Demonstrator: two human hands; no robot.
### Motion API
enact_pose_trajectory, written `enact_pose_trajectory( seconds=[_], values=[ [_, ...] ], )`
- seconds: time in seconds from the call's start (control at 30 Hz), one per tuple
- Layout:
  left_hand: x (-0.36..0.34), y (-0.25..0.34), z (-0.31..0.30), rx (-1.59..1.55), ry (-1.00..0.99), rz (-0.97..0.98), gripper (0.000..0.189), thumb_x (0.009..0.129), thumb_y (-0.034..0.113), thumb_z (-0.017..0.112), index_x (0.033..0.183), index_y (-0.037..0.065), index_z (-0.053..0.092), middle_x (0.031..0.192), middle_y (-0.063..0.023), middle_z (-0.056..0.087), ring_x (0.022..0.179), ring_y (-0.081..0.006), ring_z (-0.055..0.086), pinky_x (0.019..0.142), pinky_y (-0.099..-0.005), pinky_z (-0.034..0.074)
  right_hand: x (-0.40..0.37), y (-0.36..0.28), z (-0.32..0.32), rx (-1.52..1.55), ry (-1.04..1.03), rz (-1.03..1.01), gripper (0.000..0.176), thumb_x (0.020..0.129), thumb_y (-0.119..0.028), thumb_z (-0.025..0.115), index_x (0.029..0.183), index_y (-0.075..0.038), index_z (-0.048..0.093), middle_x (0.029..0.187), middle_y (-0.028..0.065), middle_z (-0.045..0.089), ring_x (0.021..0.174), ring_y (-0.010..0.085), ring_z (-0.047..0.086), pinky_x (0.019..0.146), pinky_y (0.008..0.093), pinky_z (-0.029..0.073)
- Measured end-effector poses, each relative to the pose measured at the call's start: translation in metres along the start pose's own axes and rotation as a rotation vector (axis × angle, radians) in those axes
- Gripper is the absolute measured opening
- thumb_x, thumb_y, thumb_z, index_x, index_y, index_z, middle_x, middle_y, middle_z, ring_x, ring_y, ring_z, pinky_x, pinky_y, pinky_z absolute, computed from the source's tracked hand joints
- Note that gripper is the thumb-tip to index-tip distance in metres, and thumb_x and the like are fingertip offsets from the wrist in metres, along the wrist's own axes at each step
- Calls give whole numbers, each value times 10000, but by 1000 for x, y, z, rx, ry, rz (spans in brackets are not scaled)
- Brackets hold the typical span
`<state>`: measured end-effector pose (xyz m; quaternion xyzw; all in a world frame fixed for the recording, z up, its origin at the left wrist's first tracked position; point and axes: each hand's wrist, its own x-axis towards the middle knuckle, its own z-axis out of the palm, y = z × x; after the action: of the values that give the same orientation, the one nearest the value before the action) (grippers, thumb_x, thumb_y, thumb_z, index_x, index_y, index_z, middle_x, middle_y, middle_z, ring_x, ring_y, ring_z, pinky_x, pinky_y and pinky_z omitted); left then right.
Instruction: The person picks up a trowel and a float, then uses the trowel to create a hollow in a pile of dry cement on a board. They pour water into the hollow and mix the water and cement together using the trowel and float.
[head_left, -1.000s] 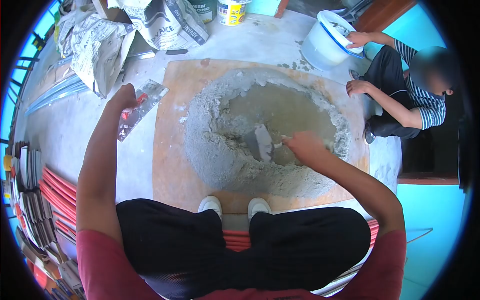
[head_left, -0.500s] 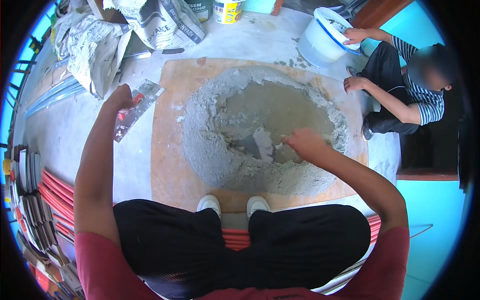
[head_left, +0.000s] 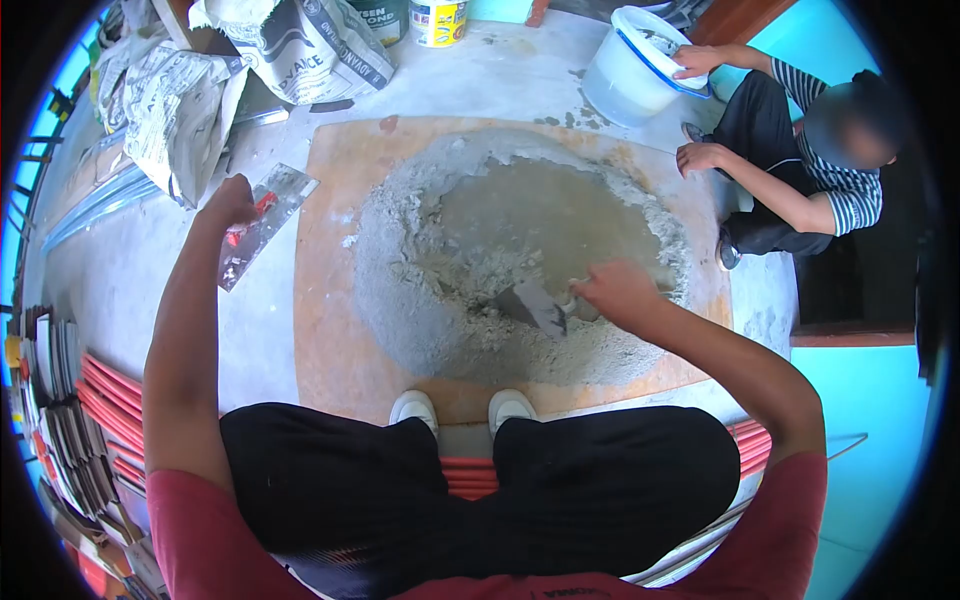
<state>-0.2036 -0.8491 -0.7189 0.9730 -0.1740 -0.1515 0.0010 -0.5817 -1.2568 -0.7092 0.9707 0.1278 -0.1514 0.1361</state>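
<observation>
A ring-shaped mound of grey cement mix (head_left: pixel 395 260) lies on a brown board (head_left: pixel 325 330), with murky water (head_left: pixel 545 215) pooled in its hollow. My right hand (head_left: pixel 622 297) is closed round the handle of a trowel (head_left: pixel 537 306), whose blade rests at the near inner rim among the wet mix. Off to the left of the board, my left hand (head_left: pixel 230 205) grips the red handle of a flat rectangular steel finishing trowel (head_left: pixel 262 232), held apart from the mound. Its blade is smeared with residue.
A co-worker (head_left: pixel 800 170) squats at the right, one hand on the rim of a white bucket (head_left: pixel 635 75). Paper cement sacks (head_left: pixel 185 115) and a yellow-labelled tub (head_left: pixel 438 22) stand at the back. Red pipes (head_left: pixel 110 400) and stacked pieces (head_left: pixel 65 420) lie at left.
The trowel in my right hand has shifted slightly nearer me, and its blade has turned. Dry mix now lies loosened in the water's near-left part. The view has shifted slightly.
</observation>
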Motion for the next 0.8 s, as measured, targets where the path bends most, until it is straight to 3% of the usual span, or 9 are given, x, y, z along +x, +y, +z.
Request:
enact_pose_trajectory(
  seconds=[0.13, 0.23, 0.33, 0.43, 0.67, 0.8],
  values=[
    [7, -6, 4, 35, -21, 1, 258, 647, 73, 686, 844, -81, 623, 929, -278, 630, 890, -363, 635, 747, -398, 508, -16, 30, -8, -98, -65, 104, 183, 770, -102, 573, 915, -170, 660, 763, 77, 603, 714, 257, 648, 566, 374, 498],
    [7, -16, 13, 7, 146, 66, 149, 626, 42, 668, 703, -85, 652, 711, -253, 640, 674, -311, 666, 636, -383, 517, -30, 42, -24, -97, -29, 145, 184, 774, -102, 570, 921, -174, 656, 777, 76, 599, 717, 257, 643, 579, 374, 498],
    [11, -14, 14, 48, 120, 68, 161, 623, 53, 676, 702, -85, 650, 717, -253, 641, 679, -314, 666, 647, -382, 520, -36, 29, -38, -63, -32, 124, 181, 789, -129, 561, 935, -186, 652, 787, 75, 595, 720, 254, 639, 588, 372, 496],
    [12, -7, 8, 23, 27, 17, 275, 658, 97, 700, 838, -89, 606, 930, -290, 622, 919, -367, 624, 766, -402, 506, -32, 9, -27, -46, -77, 2, 187, 799, -150, 553, 951, -199, 651, 778, 74, 593, 720, 252, 639, 583, 376, 492],
    [7, -7, 4, -7, -3, -12, 284, 654, 90, 698, 845, -96, 603, 931, -293, 622, 903, -378, 627, 756, -404, 506, -44, 35, 11, -126, -144, 85, 211, 803, -148, 552, 970, -226, 655, 809, 50, 615, 727, 231, 646, 578, 352, 486],
    [6, -7, 2, 5, 4, -10, 261, 642, 79, 700, 824, -87, 614, 914, -288, 627, 886, -371, 634, 750, -398, 508, -49, 49, -2, -219, -166, 166, 225, 810, -143, 547, 986, -236, 654, 808, 39, 612, 732, 229, 647, 582, 342, 488]
  ],
)
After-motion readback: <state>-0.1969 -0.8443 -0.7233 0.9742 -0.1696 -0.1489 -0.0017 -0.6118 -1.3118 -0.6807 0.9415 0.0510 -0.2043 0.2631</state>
